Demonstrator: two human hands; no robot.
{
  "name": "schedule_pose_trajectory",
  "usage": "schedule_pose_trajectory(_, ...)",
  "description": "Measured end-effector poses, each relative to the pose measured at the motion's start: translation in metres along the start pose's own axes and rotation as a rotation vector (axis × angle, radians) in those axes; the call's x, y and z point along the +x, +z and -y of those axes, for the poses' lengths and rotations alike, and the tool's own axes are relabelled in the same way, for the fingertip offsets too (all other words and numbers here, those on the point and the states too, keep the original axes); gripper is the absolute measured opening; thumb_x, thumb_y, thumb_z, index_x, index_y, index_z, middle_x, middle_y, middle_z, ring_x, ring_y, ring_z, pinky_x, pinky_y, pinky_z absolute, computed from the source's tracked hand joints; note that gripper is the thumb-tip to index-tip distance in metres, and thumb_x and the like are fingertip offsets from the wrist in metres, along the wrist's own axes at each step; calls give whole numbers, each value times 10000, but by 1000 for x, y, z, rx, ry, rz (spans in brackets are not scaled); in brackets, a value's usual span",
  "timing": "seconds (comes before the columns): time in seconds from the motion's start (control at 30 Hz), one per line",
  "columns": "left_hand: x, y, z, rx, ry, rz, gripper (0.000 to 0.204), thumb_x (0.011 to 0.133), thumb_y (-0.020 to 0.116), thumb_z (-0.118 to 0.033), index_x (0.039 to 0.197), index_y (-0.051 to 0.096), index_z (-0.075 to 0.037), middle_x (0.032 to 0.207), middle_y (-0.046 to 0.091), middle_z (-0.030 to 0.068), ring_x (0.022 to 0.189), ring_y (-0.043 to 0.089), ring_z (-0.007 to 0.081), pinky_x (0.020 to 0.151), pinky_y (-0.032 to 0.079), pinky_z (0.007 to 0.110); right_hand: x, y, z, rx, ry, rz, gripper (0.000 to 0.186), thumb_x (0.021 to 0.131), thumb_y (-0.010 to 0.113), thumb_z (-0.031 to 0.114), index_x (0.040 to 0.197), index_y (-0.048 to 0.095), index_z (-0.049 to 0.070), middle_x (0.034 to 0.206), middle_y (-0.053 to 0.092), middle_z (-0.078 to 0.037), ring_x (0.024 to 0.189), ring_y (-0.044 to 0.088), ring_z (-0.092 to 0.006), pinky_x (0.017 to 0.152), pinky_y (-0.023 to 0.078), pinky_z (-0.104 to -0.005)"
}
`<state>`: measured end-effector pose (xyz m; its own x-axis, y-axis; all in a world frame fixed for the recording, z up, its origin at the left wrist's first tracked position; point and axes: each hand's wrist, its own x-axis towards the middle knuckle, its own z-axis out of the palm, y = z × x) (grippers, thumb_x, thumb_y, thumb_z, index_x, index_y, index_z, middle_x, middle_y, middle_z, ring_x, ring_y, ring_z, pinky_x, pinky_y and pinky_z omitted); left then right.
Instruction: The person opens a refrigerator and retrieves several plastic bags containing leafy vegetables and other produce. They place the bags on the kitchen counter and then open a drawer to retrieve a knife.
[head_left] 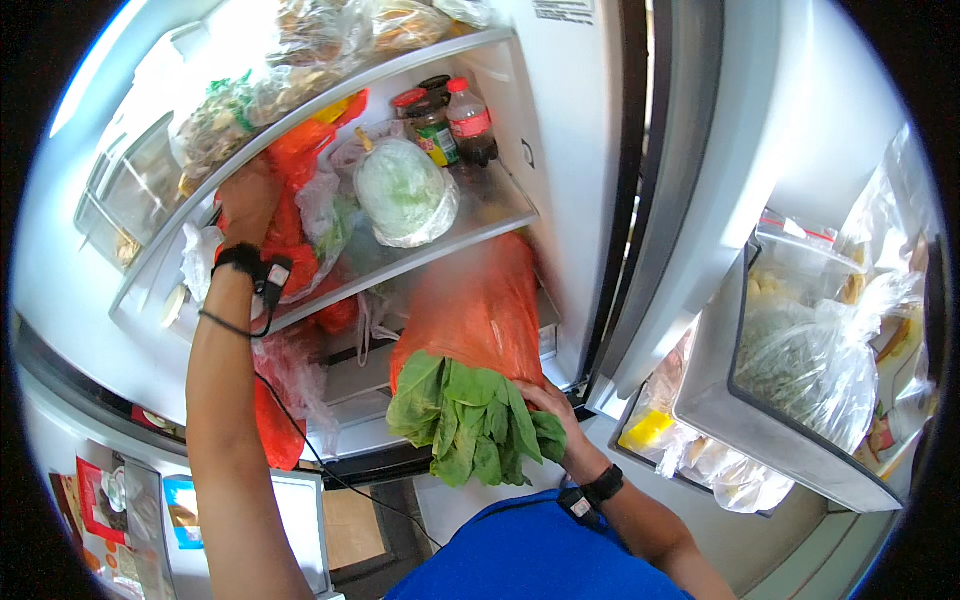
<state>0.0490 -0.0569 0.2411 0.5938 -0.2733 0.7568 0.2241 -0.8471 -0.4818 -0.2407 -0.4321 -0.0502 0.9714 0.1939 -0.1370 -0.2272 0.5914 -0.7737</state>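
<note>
My left hand (247, 198) is reaching onto the upper shelf, against a red plastic bag (296, 160); its fingertips are hidden, so its grip is unclear. Beside it sit a wrapped pale green vegetable (403, 195), several jars (434, 135) and a dark drink bottle (470, 120) with a red cap. Lower down, my right hand (547, 410) grips an orange-red bag (470, 300), from which leafy greens (460, 415) spill over the lower edge.
Bags of food (310, 40) fill the top shelf, beside a clear container (130, 185). The fridge shelf edge (510, 225) crosses above my right hand. A door bin (790, 455) with bagged items stands at the right; a lower compartment (160, 505) holds packets.
</note>
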Motion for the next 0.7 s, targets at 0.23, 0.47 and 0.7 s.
schedule_pose_trajectory(0.23,15,14,-48,34,105,-210,404,998,468,-192,1348,602,-39,1363,623,237,1269,586,425,1072,443,589,0,-1,-1,-125,5,-31,526,979,693,303,1404,558,23,1268,669,-105,1102,681,-189,966,552,-338)
schedule_pose_trajectory(0.47,6,-12,-79,-233,64,-8,578,941,531,-160,1494,450,-14,1491,484,262,1402,423,479,1189,328,568,10,-23,-22,-245,-91,65,418,1009,640,238,1359,607,12,1290,658,-110,1147,659,-199,999,525,-324)
schedule_pose_trajectory(0.7,-44,-66,-81,-665,75,-201,819,849,694,-30,1593,353,-69,1561,369,282,1476,318,486,1241,278,546,11,-27,-24,-384,-208,171,313,1014,588,85,1309,660,14,1329,622,-116,1201,632,-210,1025,521,-334)
